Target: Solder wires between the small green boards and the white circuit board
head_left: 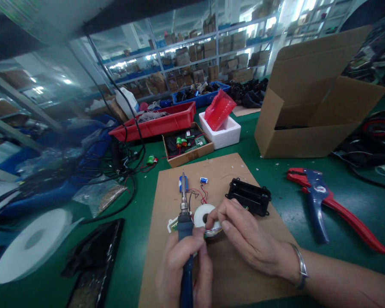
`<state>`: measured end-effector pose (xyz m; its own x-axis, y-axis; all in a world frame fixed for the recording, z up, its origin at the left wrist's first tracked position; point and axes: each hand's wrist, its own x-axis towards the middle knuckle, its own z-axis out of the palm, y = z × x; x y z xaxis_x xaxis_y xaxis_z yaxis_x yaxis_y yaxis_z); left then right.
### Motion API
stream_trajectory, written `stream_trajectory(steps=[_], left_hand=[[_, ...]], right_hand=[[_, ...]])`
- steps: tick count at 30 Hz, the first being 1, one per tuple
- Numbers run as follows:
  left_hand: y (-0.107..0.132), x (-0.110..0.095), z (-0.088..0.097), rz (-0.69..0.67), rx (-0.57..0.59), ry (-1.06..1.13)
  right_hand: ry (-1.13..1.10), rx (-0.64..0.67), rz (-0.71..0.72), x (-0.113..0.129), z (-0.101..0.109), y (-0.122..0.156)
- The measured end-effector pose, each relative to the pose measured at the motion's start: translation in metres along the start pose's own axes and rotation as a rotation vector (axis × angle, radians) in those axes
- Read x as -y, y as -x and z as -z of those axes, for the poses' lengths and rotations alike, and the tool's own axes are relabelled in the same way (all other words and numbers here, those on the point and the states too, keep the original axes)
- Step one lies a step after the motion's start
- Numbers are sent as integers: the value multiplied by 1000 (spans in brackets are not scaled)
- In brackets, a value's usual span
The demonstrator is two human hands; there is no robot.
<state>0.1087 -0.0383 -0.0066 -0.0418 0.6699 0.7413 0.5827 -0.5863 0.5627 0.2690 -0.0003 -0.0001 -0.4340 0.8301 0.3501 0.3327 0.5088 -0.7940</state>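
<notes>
My left hand (176, 269) is wrapped round the dark blue handle of a soldering iron (185, 226), whose metal tip points away from me. Its thumb and fingertips also come close to the edge of a white spool of solder wire (202, 212). On the spool's right side, the curled fingers of my right hand (245, 233) grip its rim. Partly hidden behind the iron lies a green circuit board (172, 225). Red and black wires run towards two small blue parts, one (204, 180) lying beyond the spool. Near my right fingers sits a black plastic housing (248, 196).
A cardboard sheet (170, 188) covers the green table under the work. Wire strippers (321, 192) lie right, before an open carton (295, 141). Behind are a small parts box (192, 158), a white foam box (224, 137) and a red tray (167, 128). Cables (136, 171) loop left.
</notes>
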Motion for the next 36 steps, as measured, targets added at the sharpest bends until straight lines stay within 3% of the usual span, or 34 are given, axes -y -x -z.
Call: stream_trajectory(steps=[7,19,23,27,36], left_hand=[[-11,-9,-10,30,72,-11],[-9,-8,-15,29,53,-93],[-10,-2,-10,-41,15,-111],[-12,8,-4,-200,122,-85],[-11,7,-5,-235,197,-109]], right_hand=[[73,-23,42,-4,-3,0],[41,-42,78,-9,-9,0],[27,-53,69,-10,-10,-1],[10,-56,45,-11,-9,-2],[-50,-103,42,-15,-11,-2]])
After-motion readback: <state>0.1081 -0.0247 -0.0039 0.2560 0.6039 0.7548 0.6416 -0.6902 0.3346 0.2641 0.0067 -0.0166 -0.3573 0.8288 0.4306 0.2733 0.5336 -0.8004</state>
